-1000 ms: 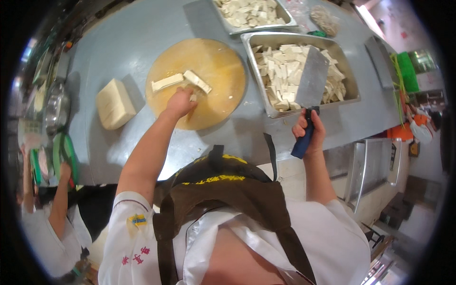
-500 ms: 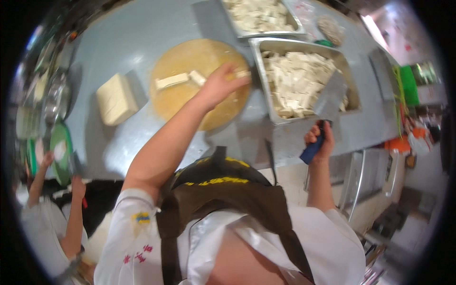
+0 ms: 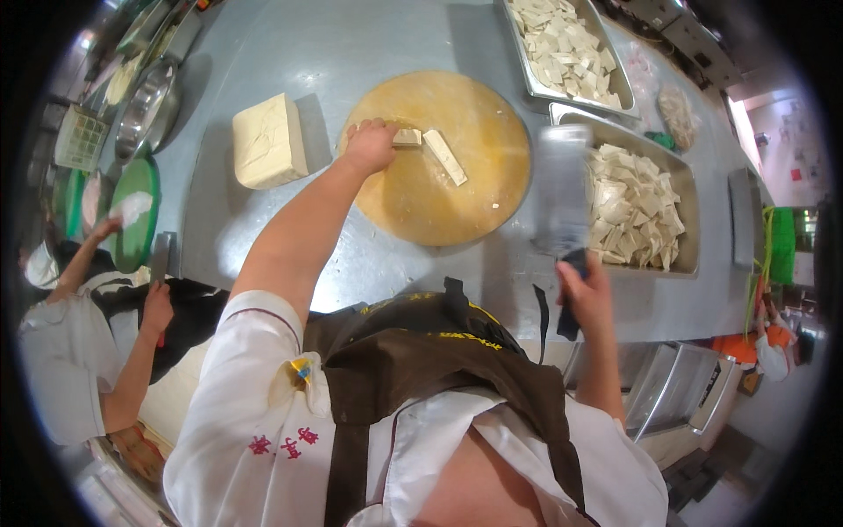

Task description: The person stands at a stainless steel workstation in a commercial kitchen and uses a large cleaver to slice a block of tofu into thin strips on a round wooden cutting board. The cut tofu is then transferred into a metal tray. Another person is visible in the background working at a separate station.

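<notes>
Pale block [image 3: 270,145] uncut, two strips on the board, cut pieces [image 3: 641,215] heaped in trays.
At nine o'clock of the round, yellowed board [image 3: 439,220], the smooth, squared block sits on the grey metal bench [image 3: 351,44]; the left hand [image 3: 371,145] covers one end of a short strip [image 3: 408,138], its grip hidden, so pinching or pressing I cannot tell. A longer strip [image 3: 444,157] slants beside it. The right hand [image 3: 587,290] is clamped round the dark handle of a motion-blurred broad cleaver [image 3: 562,193] at three o'clock, by the near steel tray [image 3: 689,215]; the far tray [image 3: 584,104] lies toward one. Much seems cut; strips and block apparently remain.
</notes>
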Demonstrator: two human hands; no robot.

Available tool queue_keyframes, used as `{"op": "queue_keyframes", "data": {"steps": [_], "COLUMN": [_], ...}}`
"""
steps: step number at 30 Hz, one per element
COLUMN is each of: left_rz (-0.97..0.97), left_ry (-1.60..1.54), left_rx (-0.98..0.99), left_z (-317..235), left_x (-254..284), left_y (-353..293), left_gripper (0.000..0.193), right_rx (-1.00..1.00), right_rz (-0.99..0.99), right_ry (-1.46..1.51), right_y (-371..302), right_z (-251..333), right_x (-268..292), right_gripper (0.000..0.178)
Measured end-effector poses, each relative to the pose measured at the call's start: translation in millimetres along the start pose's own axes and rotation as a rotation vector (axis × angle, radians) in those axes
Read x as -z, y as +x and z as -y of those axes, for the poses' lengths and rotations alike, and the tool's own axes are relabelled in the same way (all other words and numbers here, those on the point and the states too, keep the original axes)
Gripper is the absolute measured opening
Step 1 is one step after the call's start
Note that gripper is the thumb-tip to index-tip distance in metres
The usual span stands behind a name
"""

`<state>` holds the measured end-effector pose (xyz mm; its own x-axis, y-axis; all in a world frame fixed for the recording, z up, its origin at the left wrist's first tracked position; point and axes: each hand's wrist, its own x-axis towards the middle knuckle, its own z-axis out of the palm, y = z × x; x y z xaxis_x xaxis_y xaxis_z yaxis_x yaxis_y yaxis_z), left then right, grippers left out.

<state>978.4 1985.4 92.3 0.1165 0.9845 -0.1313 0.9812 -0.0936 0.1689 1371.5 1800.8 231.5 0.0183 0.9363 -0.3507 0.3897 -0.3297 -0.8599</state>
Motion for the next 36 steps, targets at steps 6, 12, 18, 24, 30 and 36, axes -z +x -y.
{"op": "queue_keyframes", "data": {"steps": [6,12,18,24,30,36], "left_rz": [0.144,0.111,-0.082,-0.023,-0.035,-0.02], "left_ry": [-0.059,-0.131,-0.191,-0.302,-0.381,-0.184], "left_rx": [0.017,-0.216,-0.036,-0.106,0.228,0.364], "left_z": [-1,-17,-24,-24,-33,-80], "left_x": [6,3,-17,-4,-19,-4], "left_y": [2,-62,-63,-66,-59,-46], "left_gripper": [0.043,0.04,0.035,0.036,0.043,0.057], "right_rx": [0.153,0.094,0.243,0.195,0.133,0.142], "right_rz": [0.239,0.188,0.185,0.163,0.141,0.144], "right_ry": [-0.818,-0.76,-0.719,-0.719,-0.682,-0.652], "right_y": [33,30,45,42,37,38], "right_z": [-19,-41,-27,-53,-50,-51], "right_x": [-74,-83,-85,-87,-95,-93], "right_gripper": [0.037,0.036,0.035,0.036,0.038,0.038]}}
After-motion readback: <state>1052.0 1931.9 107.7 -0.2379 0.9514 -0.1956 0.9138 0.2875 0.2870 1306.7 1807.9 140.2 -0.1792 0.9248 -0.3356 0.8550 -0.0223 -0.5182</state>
